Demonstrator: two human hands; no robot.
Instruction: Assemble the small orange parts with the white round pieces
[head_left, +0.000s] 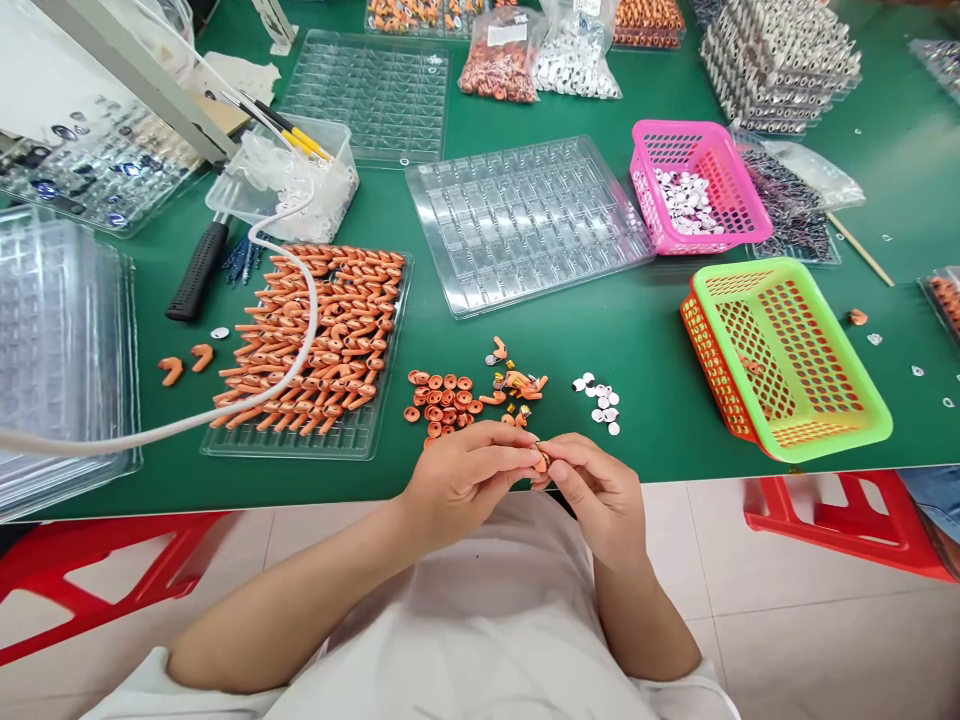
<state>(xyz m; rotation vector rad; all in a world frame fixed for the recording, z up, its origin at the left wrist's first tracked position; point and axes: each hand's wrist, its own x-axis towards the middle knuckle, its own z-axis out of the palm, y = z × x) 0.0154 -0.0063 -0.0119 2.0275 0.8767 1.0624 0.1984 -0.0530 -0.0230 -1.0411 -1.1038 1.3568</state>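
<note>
Near the table's front edge, my left hand and my right hand meet, fingers closed round a small orange part that both pinch. Fingertips cover much of it. Just beyond my left hand lie several orange round caps. Orange earphone-shaped pieces with small yellow bits lie beyond the held part. White round discs are scattered beyond my right hand. Further left, a clear tray bears rows of orange stemmed shells, crossed by a white cable.
A green basket stands at the right, a pink basket with white discs behind it. A clear tray lies mid-table. At the left are a black-handled tool, a clear box and stacked trays.
</note>
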